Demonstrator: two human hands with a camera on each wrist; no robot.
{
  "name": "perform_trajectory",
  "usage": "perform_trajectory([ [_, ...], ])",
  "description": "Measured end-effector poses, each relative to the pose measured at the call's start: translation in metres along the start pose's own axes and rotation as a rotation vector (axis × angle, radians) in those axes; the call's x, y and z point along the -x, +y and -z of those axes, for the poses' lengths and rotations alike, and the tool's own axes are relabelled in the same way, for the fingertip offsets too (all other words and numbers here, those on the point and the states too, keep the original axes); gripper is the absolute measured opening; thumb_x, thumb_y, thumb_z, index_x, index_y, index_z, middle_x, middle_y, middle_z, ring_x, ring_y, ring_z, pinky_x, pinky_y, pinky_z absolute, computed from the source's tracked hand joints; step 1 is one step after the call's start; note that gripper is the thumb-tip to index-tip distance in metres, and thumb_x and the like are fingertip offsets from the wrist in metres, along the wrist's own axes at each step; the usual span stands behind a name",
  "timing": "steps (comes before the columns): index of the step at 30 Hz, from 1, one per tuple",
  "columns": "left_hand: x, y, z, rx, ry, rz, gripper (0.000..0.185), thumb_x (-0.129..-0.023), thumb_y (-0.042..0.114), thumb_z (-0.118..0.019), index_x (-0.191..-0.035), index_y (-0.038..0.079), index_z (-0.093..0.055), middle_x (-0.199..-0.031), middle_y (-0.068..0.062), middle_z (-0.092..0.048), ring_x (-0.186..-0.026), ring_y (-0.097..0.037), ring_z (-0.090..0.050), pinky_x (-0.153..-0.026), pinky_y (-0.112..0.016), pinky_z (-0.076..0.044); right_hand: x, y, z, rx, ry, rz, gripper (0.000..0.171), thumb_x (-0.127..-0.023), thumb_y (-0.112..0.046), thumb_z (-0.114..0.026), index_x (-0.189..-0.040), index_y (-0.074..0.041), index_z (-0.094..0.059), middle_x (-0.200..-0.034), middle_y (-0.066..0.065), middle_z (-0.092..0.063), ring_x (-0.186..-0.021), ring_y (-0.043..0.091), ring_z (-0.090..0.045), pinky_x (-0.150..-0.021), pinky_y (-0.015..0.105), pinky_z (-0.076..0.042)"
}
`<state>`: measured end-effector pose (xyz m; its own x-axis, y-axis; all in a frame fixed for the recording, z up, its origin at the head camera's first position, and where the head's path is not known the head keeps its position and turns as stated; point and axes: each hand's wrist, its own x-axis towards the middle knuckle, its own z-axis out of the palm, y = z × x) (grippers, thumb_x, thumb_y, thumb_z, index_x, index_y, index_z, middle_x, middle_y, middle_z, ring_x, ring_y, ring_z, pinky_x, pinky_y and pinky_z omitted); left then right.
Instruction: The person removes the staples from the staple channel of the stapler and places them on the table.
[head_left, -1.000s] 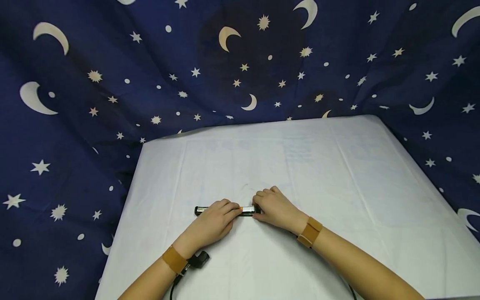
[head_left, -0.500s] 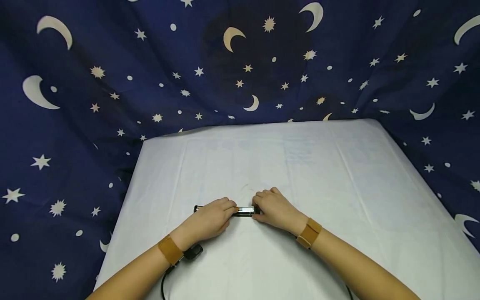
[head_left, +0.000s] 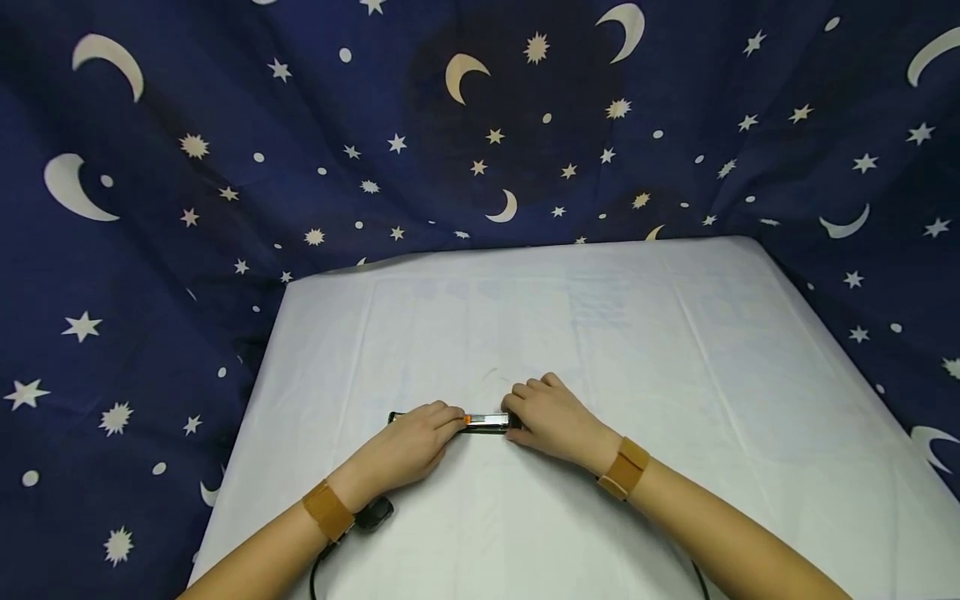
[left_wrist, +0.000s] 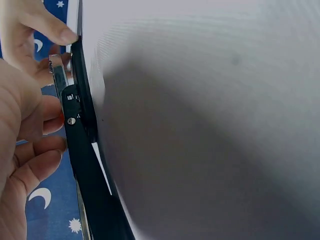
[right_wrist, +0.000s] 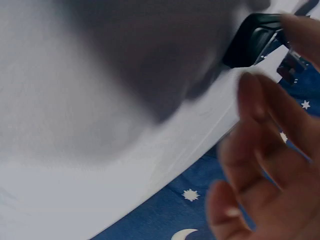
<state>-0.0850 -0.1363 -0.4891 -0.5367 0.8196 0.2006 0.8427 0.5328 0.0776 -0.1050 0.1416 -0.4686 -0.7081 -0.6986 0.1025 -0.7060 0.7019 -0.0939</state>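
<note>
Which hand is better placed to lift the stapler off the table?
Probably the left hand: its fingers curl over the middle of the stapler, near the orange mark. The right hand only holds the far end on the white table.

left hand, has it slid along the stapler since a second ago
Yes. The left hand slid leftward along the stapler, baring more of it; the right hand stays put.

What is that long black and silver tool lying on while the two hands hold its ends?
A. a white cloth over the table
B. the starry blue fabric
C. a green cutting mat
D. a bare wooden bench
A: the tool lies flat on the white cloth, with the left hand and right hand on its ends.
</note>
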Motion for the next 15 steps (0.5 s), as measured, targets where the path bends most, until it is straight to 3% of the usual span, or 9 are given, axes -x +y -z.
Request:
perform_trajectory([
  [4,0.0008,-0.0006,-0.0001,-0.006,0.006,-0.002,0.034,-0.098,0.01,-0.065,-0.132,0.005,-0.065,-0.129,0.0,-0.063,-0.113,-0.014,-0.06,-0.099,-0.026,-0.053,-0.0002,-0.0024,0.0021,-0.013,0.05,0.075,0.034,-0.094,-0.04,-0.074,-0.124,-0.024,-0.069,-0.102,-0.007,-0.063,-0.085,0.012,-0.058,-0.087,0.035,-0.046],
  [8,0.0014,-0.0018,0.0003,-0.021,0.004,-0.008,0.034,-0.098,0.01,-0.066,-0.131,0.006,-0.065,-0.129,0.0,-0.064,-0.114,-0.014,-0.06,-0.1,-0.026,-0.052,-0.0027,-0.0044,0.001,-0.05,0.037,0.138,0.025,-0.098,-0.038,-0.07,-0.121,-0.03,-0.07,-0.102,-0.008,-0.058,-0.085,0.011,-0.057,-0.088,0.035,-0.044],
  [15,0.0021,-0.0023,-0.0004,-0.056,0.019,-0.016,0.033,-0.097,0.011,-0.065,-0.129,0.008,-0.066,-0.13,-0.001,-0.064,-0.125,-0.019,-0.057,-0.113,-0.032,-0.046,-0.0065,-0.0033,-0.0021,-0.027,0.0,0.162,0.017,-0.102,-0.041,-0.063,-0.115,-0.031,-0.069,-0.1,-0.007,-0.055,-0.084,0.012,-0.052,-0.087,0.034,-0.042],
])
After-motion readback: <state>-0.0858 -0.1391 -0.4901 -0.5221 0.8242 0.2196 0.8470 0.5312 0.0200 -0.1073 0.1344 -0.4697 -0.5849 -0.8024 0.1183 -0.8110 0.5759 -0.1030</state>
